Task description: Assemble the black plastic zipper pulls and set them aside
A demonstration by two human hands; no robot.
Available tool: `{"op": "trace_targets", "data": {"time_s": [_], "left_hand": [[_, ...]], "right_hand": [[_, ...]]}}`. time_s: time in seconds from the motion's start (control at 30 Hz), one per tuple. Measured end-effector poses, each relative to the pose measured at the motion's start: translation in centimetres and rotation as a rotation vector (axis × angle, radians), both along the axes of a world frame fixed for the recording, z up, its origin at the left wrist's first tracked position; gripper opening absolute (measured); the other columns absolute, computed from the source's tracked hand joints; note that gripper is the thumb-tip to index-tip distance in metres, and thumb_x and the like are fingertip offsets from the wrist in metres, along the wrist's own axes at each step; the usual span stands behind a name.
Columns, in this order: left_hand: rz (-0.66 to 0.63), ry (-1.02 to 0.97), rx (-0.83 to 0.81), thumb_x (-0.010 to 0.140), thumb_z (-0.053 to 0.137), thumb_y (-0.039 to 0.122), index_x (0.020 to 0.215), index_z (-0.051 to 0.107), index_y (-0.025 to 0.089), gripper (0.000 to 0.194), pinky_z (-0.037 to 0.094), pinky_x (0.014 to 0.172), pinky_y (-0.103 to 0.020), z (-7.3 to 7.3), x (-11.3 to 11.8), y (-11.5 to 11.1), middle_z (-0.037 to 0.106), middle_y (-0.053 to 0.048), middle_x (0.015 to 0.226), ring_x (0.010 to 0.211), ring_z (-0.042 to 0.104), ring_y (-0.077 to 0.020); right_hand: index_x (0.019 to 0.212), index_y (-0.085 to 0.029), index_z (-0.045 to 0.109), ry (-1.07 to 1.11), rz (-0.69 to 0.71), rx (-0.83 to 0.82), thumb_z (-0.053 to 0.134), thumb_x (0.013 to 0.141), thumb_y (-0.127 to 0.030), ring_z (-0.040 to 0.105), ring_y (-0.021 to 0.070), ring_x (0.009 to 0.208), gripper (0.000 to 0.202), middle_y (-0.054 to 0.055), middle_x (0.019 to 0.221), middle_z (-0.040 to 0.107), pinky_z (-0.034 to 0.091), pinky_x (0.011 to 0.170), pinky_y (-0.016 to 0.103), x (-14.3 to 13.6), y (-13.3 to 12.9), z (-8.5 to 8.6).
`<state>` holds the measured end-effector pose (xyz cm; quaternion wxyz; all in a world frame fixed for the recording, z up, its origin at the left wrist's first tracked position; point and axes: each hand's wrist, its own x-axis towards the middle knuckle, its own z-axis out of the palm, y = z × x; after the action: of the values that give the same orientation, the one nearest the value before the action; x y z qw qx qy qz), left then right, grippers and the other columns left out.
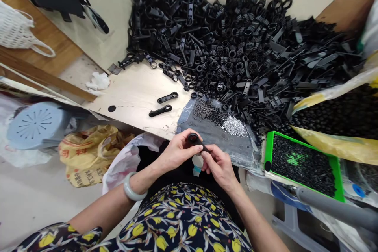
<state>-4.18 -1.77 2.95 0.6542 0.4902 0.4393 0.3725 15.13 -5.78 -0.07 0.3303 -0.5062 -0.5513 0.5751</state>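
Close to my body, over the table's front edge, my left hand grips a black plastic handle part by its ringed end. The fingers of my right hand are pinched at the other end of the same part; any small piece between them is hidden. Just beyond my hands lies a dark mat with silver pins and small dark pieces in heaps. Two similar black handle parts lie on the pale tabletop to the left.
A large heap of black plastic parts fills the back of the table. At right stand a green tray of small black pieces and an open yellow-edged sack. A blue stool and a yellow bag are at left.
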Motion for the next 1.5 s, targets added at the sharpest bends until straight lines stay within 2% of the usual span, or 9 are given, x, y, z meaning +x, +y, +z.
{"op": "trace_targets", "data": {"time_s": [0.17, 0.3, 0.4, 0.5, 0.77, 1.0, 1.13, 1.33, 1.5], "left_hand": [[-0.268, 0.267, 0.436, 0.09, 0.075, 0.038, 0.112, 0.067, 0.019, 0.03, 0.053, 0.089, -0.035, 1.0, -2.3, 3.7, 0.071, -0.008, 0.109, 0.099, 0.066, -0.0214], [-0.043, 0.532, 0.765, 0.095, 0.069, 0.033, 0.11, 0.07, 0.021, 0.02, 0.046, 0.1, -0.042, 0.7, -2.3, 9.2, 0.072, -0.008, 0.114, 0.109, 0.062, -0.0247], [0.103, 0.836, 0.873, 0.1, 0.06, 0.025, 0.093, 0.072, 0.021, 0.015, 0.039, 0.096, -0.045, -0.6, -0.4, 13.5, 0.072, -0.007, 0.097, 0.101, 0.059, -0.0256], [0.048, 1.039, 0.935, 0.097, 0.066, 0.025, 0.095, 0.075, 0.02, 0.01, 0.033, 0.096, -0.048, -2.1, 1.8, 16.6, 0.069, -0.011, 0.101, 0.109, 0.054, -0.0308], [-0.076, 1.148, 1.007, 0.093, 0.069, 0.022, 0.094, 0.075, 0.017, 0.008, 0.035, 0.096, -0.049, -3.4, 3.9, 19.3, 0.071, -0.012, 0.102, 0.109, 0.056, -0.0312], [0.078, 0.731, 0.783, 0.087, 0.069, 0.021, 0.091, 0.071, 0.017, 0.006, 0.049, 0.088, -0.038, 0.2, 2.2, 16.3, 0.076, -0.004, 0.087, 0.082, 0.068, -0.019], [0.055, 0.554, 0.666, 0.086, 0.07, 0.022, 0.09, 0.071, 0.019, 0.006, 0.053, 0.078, -0.032, 2.0, 1.2, 11.6, 0.076, -0.002, 0.085, 0.078, 0.069, -0.0174], [-0.08, 0.513, 0.669, 0.091, 0.069, 0.022, 0.096, 0.075, 0.021, 0.008, 0.05, 0.08, -0.035, 0.3, 2.2, 5.3, 0.078, -0.004, 0.09, 0.081, 0.07, -0.0187], [-0.093, 0.554, 0.767, 0.097, 0.065, 0.023, 0.105, 0.076, 0.021, 0.014, 0.046, 0.084, -0.038, -2.2, 4.0, 3.0, 0.079, -0.005, 0.095, 0.086, 0.07, -0.0198]], "right_hand": [[0.122, -0.027, 0.074, -0.465, 0.01, 0.498, 0.058, 0.106, -0.037, 0.075, 0.0175, 0.084, 0.025, 0.006, 0.099, 0.078, 0.058, 0.077, 0.028, 2.4, 2.5, 0.1], [0.133, -0.035, 0.072, -0.824, -0.018, 0.758, 0.06, 0.104, -0.028, 0.073, 0.0213, 0.102, 0.032, 0.008, 0.12, 0.076, 0.057, 0.088, 0.032, 3.7, 4.6, -1.3], [0.134, -0.036, 0.07, -0.894, 0.008, 0.818, 0.061, 0.103, -0.022, 0.068, 0.024, 0.115, 0.035, 0.008, 0.132, 0.072, 0.055, 0.095, 0.037, 3.6, 4.5, -2.3], [0.132, -0.036, 0.07, -0.943, -0.006, 0.839, 0.062, 0.102, -0.022, 0.062, 0.0262, 0.12, 0.034, 0.009, 0.135, 0.069, 0.052, 0.097, 0.04, 3.3, 3.9, -2.4], [0.133, -0.033, 0.068, -0.914, 0.03, 0.799, 0.061, 0.104, -0.026, 0.063, 0.0241, 0.11, 0.03, 0.006, 0.122, 0.075, 0.039, 0.095, 0.044, 3.3, 3.3, -2.4], [0.143, -0.028, 0.06, -0.711, -0.05, 0.705, 0.059, 0.106, -0.03, 0.067, 0.0229, 0.11, 0.038, 0.008, 0.122, 0.074, 0.042, 0.097, 0.042, 4.1, 3.0, -2.0], [0.118, -0.025, 0.071, -0.656, -0.282, 0.637, 0.059, 0.105, -0.034, 0.069, 0.0208, 0.094, 0.02, 0.006, 0.108, 0.075, 0.048, 0.088, 0.037, 6.0, 3.7, -1.5], [0.099, -0.024, 0.072, -0.909, -0.225, 0.64, 0.058, 0.105, -0.035, 0.065, 0.0214, 0.092, 0.018, 0.004, 0.097, 0.074, 0.043, 0.083, 0.036, 7.2, 5.3, -1.7], [0.098, -0.023, 0.07, -0.99, -0.167, 0.65, 0.055, 0.107, -0.033, 0.064, 0.0216, 0.092, 0.02, 0.006, 0.097, 0.072, 0.04, 0.08, 0.036, 6.8, 6.0, -1.6]]}}
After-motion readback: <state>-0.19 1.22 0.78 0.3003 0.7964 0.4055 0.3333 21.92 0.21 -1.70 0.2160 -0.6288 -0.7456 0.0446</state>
